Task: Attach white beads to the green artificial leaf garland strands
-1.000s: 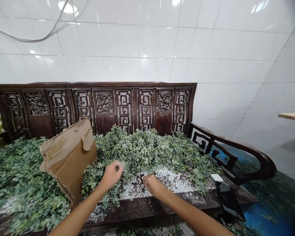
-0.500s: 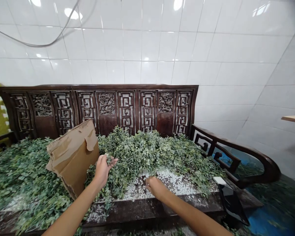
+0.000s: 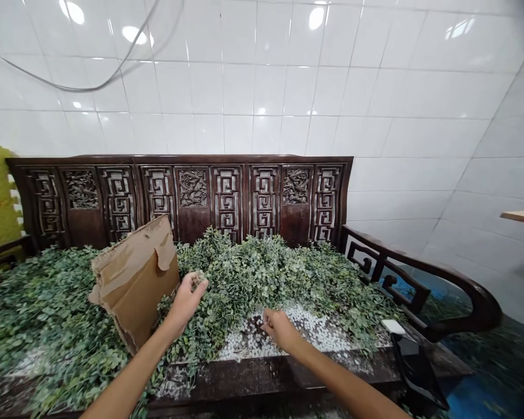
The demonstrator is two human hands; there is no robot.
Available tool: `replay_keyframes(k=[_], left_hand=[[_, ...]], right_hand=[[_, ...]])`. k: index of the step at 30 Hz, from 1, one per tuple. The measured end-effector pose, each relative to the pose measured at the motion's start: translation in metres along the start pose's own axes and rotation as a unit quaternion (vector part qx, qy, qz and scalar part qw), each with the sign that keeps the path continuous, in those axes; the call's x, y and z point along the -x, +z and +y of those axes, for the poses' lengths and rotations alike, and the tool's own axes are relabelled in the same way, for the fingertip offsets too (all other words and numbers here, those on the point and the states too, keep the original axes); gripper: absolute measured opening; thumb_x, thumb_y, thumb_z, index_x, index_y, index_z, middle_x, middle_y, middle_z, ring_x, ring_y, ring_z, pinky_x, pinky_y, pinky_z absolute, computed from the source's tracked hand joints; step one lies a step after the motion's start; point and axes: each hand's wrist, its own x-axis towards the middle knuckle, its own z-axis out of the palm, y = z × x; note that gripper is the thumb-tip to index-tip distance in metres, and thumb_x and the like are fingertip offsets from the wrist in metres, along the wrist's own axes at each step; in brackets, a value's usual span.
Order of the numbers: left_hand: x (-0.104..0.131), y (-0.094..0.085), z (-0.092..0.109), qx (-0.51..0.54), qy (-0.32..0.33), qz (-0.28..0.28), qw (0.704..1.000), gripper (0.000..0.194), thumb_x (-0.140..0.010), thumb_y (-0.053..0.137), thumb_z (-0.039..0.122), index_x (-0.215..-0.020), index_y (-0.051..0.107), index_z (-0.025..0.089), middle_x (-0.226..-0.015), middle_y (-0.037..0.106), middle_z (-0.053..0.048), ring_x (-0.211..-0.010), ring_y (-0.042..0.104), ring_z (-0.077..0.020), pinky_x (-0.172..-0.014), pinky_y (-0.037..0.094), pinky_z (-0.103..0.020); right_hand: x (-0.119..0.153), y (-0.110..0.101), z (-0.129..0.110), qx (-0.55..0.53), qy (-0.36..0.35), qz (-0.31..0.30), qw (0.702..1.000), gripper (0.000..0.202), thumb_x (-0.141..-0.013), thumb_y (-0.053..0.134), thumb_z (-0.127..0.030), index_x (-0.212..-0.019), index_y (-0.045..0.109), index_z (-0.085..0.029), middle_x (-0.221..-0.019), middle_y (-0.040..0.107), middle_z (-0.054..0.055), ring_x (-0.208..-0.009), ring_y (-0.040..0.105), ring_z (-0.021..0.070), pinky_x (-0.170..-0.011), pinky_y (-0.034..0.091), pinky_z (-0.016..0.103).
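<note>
A small sprig point(image 3: 198, 280) sits in my left hand point(image 3: 191, 295), thumb and fingers curled nearly closed on it, above the leaves left of the middle of the bench seat point(image 3: 240, 375); its outline blends into the leaves point(image 3: 262, 270) behind. My right hand point(image 3: 278, 327) is bunched over the white bits point(image 3: 317, 329) near the front edge; its fingertips are turned from view, so I cannot tell whether they grip anything. Half a second ago my left fingers were spread wider; my right hand stays over the same patch. Just beyond my left hand, torn cardboard point(image 3: 144, 291) stands tilted among the leaves, its foot buried. A black thing point(image 3: 417, 369) under a white block point(image 3: 393, 327) lies by the right front corner. The leaves run out of view at left.
</note>
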Motion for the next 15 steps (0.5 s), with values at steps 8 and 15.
replay_keyframes(k=[8, 15], left_hand=[[0.041, 0.016, 0.018, -0.218, 0.07, -0.206, 0.951, 0.036, -0.085, 0.052, 0.048, -0.108, 0.06, 0.021, -0.073, 0.067, -0.001, -0.07, 0.061, -0.0222, -0.066, 0.044, -0.03], [0.066, 0.022, 0.034, -0.24, 0.092, -0.299, 0.919, 0.03, -0.094, 0.034, 0.047, -0.078, 0.047, 0.024, -0.061, 0.044, 0.005, -0.057, 0.052, -0.0163, -0.056, 0.039, -0.025]], right_hand=[[0.002, -0.035, -0.064, -0.281, -0.056, 0.092, 0.954, 0.037, -0.086, 0.056, -0.047, -0.101, 0.067, -0.014, -0.077, 0.07, 0.005, -0.067, 0.064, 0.0161, -0.061, 0.052, 0.026], [0.035, -0.067, -0.119, -0.473, -0.079, 0.087, 0.873, 0.026, -0.073, 0.075, -0.042, -0.08, 0.075, -0.017, -0.068, 0.07, 0.003, -0.06, 0.062, 0.0142, -0.06, 0.053, 0.026]])
